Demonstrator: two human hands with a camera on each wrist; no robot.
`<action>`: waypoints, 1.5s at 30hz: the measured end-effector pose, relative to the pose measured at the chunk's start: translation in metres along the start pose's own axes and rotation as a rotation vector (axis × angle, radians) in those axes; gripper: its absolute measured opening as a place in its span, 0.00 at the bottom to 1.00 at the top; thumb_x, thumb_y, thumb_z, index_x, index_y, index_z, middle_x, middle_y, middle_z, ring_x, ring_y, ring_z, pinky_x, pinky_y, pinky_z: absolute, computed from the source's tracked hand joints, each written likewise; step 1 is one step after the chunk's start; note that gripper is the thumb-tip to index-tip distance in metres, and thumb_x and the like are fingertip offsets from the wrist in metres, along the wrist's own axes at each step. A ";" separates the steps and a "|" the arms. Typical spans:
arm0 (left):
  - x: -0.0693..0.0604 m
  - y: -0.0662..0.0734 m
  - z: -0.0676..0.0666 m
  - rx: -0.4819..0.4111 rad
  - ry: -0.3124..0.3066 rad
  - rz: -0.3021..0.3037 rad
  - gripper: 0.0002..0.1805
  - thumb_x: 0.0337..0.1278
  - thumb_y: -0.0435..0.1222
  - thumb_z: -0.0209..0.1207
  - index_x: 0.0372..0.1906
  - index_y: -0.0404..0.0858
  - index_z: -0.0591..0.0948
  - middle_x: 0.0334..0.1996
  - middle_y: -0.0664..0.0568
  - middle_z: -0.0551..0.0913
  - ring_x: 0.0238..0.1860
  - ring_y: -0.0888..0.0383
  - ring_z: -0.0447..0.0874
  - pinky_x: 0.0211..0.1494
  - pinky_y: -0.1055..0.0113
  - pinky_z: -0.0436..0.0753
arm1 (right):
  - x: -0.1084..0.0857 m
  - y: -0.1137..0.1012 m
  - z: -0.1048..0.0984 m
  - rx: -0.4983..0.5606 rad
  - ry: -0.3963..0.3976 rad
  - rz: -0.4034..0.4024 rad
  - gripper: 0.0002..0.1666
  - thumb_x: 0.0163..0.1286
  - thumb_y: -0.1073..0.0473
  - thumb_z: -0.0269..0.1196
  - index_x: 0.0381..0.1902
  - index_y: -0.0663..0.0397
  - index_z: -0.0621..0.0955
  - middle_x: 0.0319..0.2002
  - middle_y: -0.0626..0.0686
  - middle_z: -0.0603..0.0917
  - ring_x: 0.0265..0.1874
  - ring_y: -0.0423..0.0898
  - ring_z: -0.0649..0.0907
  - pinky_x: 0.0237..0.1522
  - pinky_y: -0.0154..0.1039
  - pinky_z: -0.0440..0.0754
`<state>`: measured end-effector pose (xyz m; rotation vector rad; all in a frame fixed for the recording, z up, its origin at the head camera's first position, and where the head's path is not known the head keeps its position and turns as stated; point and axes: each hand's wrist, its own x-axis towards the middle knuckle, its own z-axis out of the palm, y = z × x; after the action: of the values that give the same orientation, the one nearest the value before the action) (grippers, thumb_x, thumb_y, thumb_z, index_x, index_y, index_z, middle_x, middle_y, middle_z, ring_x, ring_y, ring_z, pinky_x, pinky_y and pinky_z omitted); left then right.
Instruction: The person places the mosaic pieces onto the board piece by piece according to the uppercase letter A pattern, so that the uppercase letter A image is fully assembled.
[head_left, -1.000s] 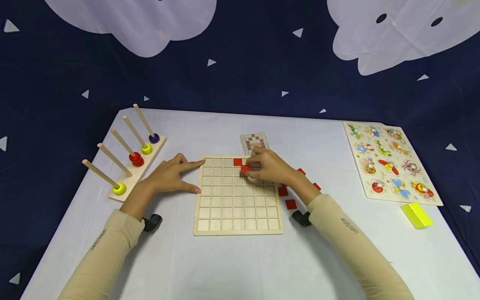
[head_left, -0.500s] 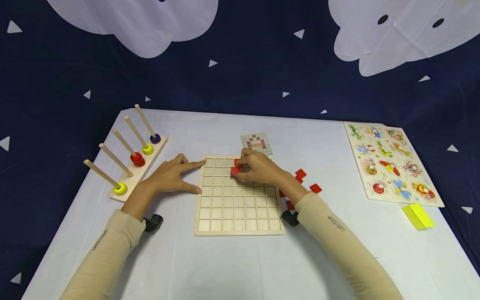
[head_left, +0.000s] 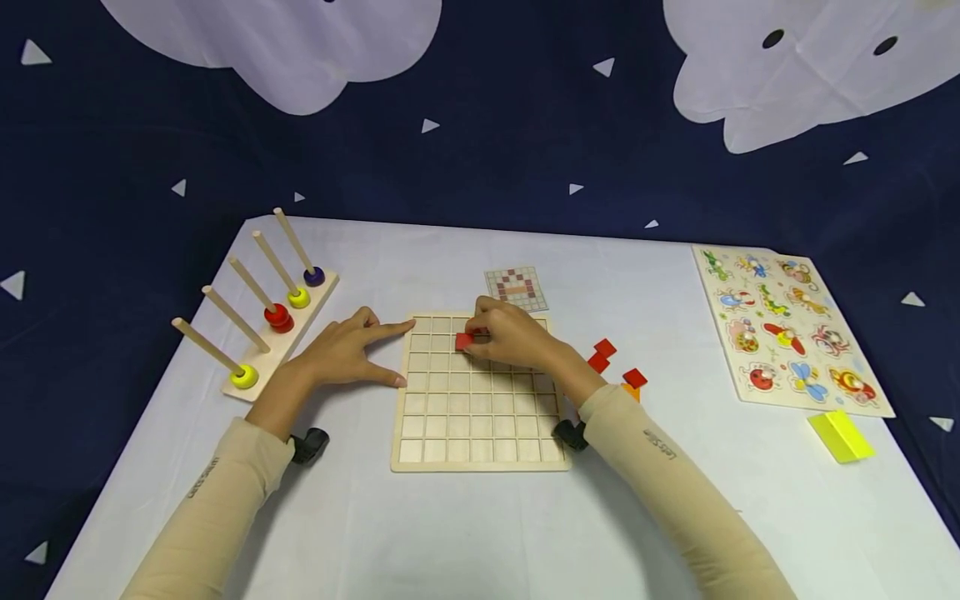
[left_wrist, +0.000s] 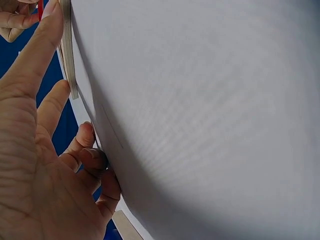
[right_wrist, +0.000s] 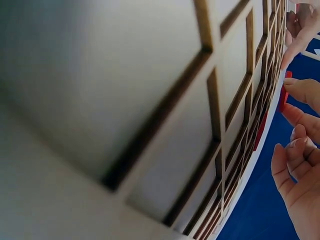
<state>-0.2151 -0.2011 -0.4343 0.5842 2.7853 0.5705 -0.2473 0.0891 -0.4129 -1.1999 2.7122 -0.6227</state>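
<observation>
A wooden grid board (head_left: 468, 404) lies flat on the white table. My left hand (head_left: 341, 354) touches its left edge with straight thumb and index finger; the left wrist view shows the other fingers loosely bent. Between thumb and index finger, my right hand (head_left: 513, 333) pinches a red square tile (head_left: 463, 342) over the upper part of the board. In the right wrist view this pinched tile (right_wrist: 283, 95) stands just above the grid, and another red tile (right_wrist: 260, 132) lies on the board. That second tile is hidden behind my right hand in the head view.
Loose red tiles (head_left: 604, 347) and an orange tile (head_left: 632, 392) lie right of the board. Behind it is a pattern card (head_left: 517, 287). A peg stand with rings (head_left: 279, 318) stands left; an insect puzzle (head_left: 787, 333) and a yellow block (head_left: 842, 436) are at right.
My right hand has moved left over the board with the red tile, now covering the tile that lay in the top row. My left hand stays at the board's edge.
</observation>
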 end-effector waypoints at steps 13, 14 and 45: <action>0.000 -0.002 0.001 -0.003 0.008 0.023 0.52 0.35 0.67 0.71 0.73 0.58 0.68 0.41 0.51 0.70 0.30 0.55 0.66 0.34 0.64 0.67 | 0.004 -0.003 0.003 -0.069 -0.020 -0.015 0.14 0.65 0.55 0.69 0.43 0.58 0.88 0.36 0.51 0.78 0.31 0.42 0.75 0.38 0.36 0.77; 0.000 -0.002 0.001 -0.003 0.008 0.023 0.52 0.35 0.67 0.71 0.73 0.58 0.68 0.41 0.51 0.70 0.30 0.55 0.66 0.34 0.64 0.67 | 0.004 -0.003 0.004 -0.074 -0.020 -0.016 0.14 0.65 0.55 0.69 0.43 0.58 0.88 0.36 0.51 0.78 0.32 0.42 0.76 0.38 0.36 0.77; 0.000 -0.001 0.000 -0.009 -0.003 0.008 0.53 0.35 0.67 0.71 0.73 0.59 0.67 0.43 0.50 0.70 0.31 0.55 0.67 0.36 0.64 0.67 | 0.000 -0.006 -0.001 0.015 -0.020 0.116 0.19 0.65 0.53 0.70 0.49 0.60 0.85 0.39 0.52 0.78 0.33 0.44 0.74 0.38 0.37 0.76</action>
<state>-0.2154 -0.2017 -0.4343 0.5940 2.7775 0.5834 -0.2436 0.0854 -0.4093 -1.0307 2.7314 -0.6118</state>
